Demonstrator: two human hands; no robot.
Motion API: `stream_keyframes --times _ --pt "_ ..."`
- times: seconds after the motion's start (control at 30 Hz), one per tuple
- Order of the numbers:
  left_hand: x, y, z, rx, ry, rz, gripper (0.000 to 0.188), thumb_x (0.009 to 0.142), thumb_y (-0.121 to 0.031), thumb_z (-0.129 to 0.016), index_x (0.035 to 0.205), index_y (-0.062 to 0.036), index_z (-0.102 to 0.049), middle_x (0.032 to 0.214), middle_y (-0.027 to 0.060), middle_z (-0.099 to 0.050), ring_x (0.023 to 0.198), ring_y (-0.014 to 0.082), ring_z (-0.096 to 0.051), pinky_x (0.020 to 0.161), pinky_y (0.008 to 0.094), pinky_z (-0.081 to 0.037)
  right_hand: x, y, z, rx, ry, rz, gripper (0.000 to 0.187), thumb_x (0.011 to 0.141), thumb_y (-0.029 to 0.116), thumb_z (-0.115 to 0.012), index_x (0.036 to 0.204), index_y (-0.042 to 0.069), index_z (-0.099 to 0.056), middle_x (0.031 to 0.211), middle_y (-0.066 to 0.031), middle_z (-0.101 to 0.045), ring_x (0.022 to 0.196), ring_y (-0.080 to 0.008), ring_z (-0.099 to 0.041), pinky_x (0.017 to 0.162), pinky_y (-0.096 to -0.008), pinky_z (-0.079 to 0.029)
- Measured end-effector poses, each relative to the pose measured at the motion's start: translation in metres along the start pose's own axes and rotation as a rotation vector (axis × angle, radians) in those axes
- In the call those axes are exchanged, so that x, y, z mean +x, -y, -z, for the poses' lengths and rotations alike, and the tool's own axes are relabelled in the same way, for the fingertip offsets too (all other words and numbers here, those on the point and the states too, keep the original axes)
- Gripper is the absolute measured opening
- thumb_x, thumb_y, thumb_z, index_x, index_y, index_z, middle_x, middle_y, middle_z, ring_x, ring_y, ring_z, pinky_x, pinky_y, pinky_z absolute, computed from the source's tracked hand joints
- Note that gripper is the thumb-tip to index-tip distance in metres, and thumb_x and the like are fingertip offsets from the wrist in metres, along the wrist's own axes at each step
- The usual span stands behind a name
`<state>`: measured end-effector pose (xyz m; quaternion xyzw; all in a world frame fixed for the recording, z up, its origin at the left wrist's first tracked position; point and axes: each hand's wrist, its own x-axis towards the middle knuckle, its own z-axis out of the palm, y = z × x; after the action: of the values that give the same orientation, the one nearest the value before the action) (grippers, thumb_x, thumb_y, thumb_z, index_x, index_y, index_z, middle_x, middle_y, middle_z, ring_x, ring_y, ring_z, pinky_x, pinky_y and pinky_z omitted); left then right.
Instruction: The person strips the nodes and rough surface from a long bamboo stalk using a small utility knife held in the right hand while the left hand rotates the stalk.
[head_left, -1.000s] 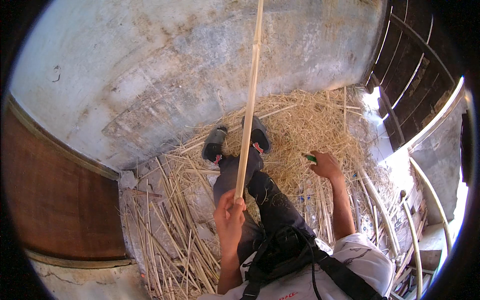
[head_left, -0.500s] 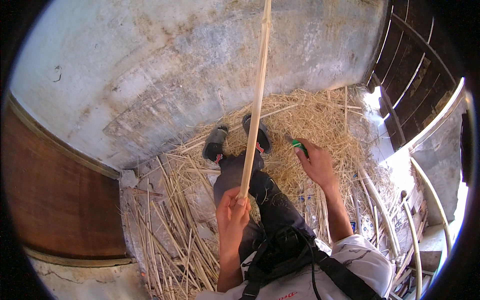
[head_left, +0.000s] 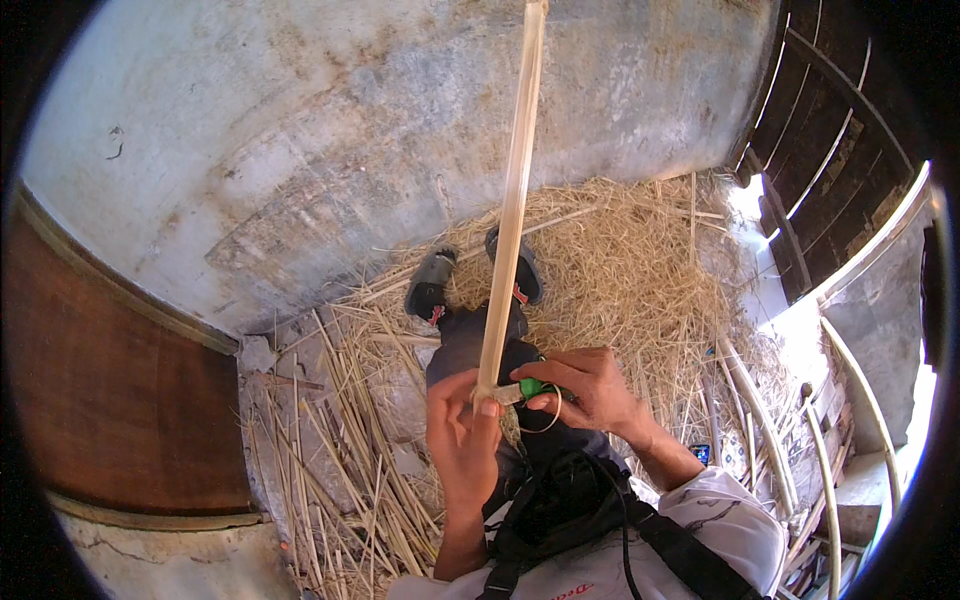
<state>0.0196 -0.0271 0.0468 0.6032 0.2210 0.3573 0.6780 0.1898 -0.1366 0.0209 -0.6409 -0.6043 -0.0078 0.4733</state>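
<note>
A long pale bamboo strip [head_left: 513,210] rises from my lap toward the top of the picture. My left hand [head_left: 466,430] is closed round its near end, thumb on top. In my right hand [head_left: 585,390] is a small knife [head_left: 529,387] with a green handle, its short blade lying against the strip right beside my left fingertips. A thin curl of bamboo shaving [head_left: 556,420] loops below the right fingers. Part of the handle is hidden by those fingers.
Shavings [head_left: 630,270] cover the floor past my shoes [head_left: 432,285]. Several split bamboo strips [head_left: 350,480] lie at the left, with thicker poles [head_left: 760,430] on the right. A stained wall [head_left: 400,120] stands ahead; a brown wooden panel [head_left: 120,380] is at far left.
My right hand has come left and nearer with the knife, from over the shavings to the strip's near end. A curl of shaving now shows at it. The left hand has barely moved.
</note>
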Motion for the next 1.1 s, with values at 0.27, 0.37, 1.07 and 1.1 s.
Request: stream_keyframes --times 0.27,0.37,1.07,1.1 --pt "-0.005 0.001 0.0 -0.028 -0.008 -0.036 0.03 0.107 -0.02 -0.063 0.128 -0.0008 -0.054 0.086 0.0071 -0.061 0.052 0.0016 -0.04 0.046 0.0202 -0.031 0.001 0.007 -0.002 -0.103 -0.017 0.001 0.039 0.09 0.045 -0.078 0.116 0.017 -0.076 0.076 -0.0041 -0.064 0.06 -0.0274 -0.065 0.055 -0.0402 -0.05" --pt "-0.007 0.005 0.001 -0.033 -0.022 -0.021 0.026 0.106 -0.018 -0.062 0.126 -0.002 -0.054 0.085 0.0062 -0.059 0.053 0.0017 -0.038 0.047 0.0204 -0.029 0.0 0.008 -0.003 -0.138 -0.037 0.001 0.04 0.087 0.045 -0.08 0.116 0.017 -0.077 0.075 -0.0035 -0.063 0.06 -0.0266 -0.065 0.054 -0.0399 -0.05" --pt "-0.014 0.018 0.001 -0.028 0.027 0.053 0.02 0.108 -0.019 -0.059 0.121 -0.004 -0.053 0.081 -0.0005 -0.054 0.058 0.0029 -0.038 0.05 0.022 -0.029 -0.009 -0.004 -0.006 -0.274 -0.167 0.014 0.041 0.086 0.044 -0.082 0.11 0.011 -0.078 0.07 -0.0037 -0.063 0.058 -0.0247 -0.064 0.054 -0.037 -0.049" --pt "-0.016 0.02 0.001 -0.027 0.03 0.061 0.02 0.109 -0.019 -0.059 0.121 -0.004 -0.053 0.081 -0.0004 -0.054 0.058 0.0031 -0.038 0.051 0.0219 -0.03 -0.009 -0.006 -0.005 -0.263 -0.179 -0.017 0.04 0.087 0.043 -0.082 0.11 0.01 -0.078 0.071 -0.0048 -0.064 0.058 -0.0257 -0.065 0.055 -0.0376 -0.049"
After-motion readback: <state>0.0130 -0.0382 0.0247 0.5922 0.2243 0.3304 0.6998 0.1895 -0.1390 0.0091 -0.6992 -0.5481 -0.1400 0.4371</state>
